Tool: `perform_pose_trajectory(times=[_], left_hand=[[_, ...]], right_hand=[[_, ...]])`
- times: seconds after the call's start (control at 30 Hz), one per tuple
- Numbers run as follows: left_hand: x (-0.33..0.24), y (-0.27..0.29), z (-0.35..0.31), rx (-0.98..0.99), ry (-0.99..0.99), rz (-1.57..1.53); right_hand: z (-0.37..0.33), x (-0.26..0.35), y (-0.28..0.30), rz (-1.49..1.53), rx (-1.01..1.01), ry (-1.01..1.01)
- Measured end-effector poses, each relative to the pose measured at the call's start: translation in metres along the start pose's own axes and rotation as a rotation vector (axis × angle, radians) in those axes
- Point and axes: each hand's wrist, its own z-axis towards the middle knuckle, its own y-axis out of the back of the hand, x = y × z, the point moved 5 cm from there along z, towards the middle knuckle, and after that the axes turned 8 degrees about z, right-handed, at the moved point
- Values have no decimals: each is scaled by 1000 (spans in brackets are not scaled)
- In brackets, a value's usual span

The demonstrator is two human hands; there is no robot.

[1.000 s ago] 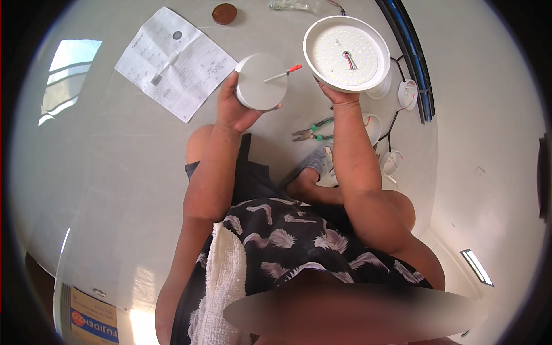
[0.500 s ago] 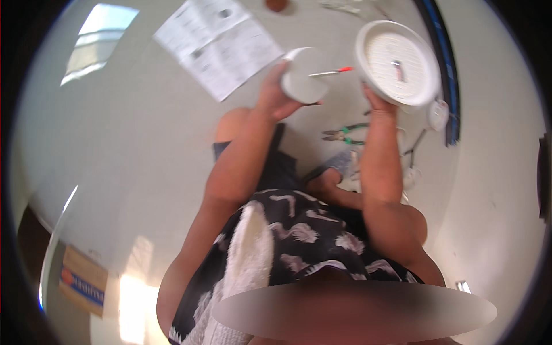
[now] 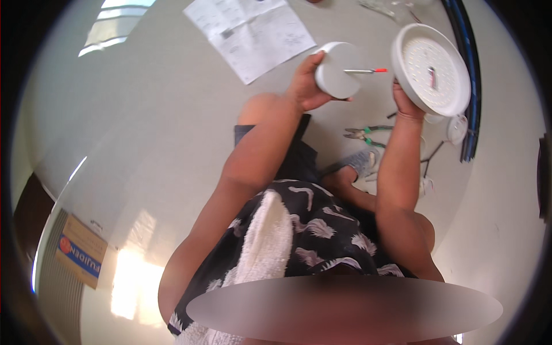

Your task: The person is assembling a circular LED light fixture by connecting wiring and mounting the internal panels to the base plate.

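Note:
My left hand (image 3: 309,89) is closed around the side of a flat white disc (image 3: 336,75). From the disc's middle a thin grey stem (image 3: 359,71) with a red tip points toward the right. My right hand (image 3: 409,105) grips the lower rim of a round white LED light (image 3: 418,57), whose dotted inner face shows with a small metal piece and reddish wire at its centre. Only part of the right fingers shows, since the light covers the rest. A small gap separates the red tip from the light's rim.
Pliers with green and black handles (image 3: 357,133) lie on the floor between my arms. A creased printed sheet (image 3: 253,34) is beyond the disc. Dark tubing (image 3: 471,103) runs along the right. A clear round piece (image 3: 457,129) lies near it. A cardboard box (image 3: 80,253) stands lower left.
The whole view has shifted, so hands, sheet and pliers all appear farther right. Both hands keep their holds, and the disc and light stay about equally far apart.

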Motion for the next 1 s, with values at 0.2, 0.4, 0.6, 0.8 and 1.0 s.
perform_pose_trajectory(times=[0.2,0.4,0.6,0.8,1.0], left_hand=[[-5,3,-4,-66,-23,47],[-5,-1,-4,-118,-9,33],[-4,-4,-2,-143,16,22],[-2,-1,-2,-107,8,-3],[-3,-2,-2,-90,12,5]], right_hand=[[2,-23,-7,20,44,-48],[7,-26,-12,-19,60,-4],[13,-16,1,-236,-18,198],[7,-15,17,-393,-453,437],[3,-14,33,-310,-633,498]])
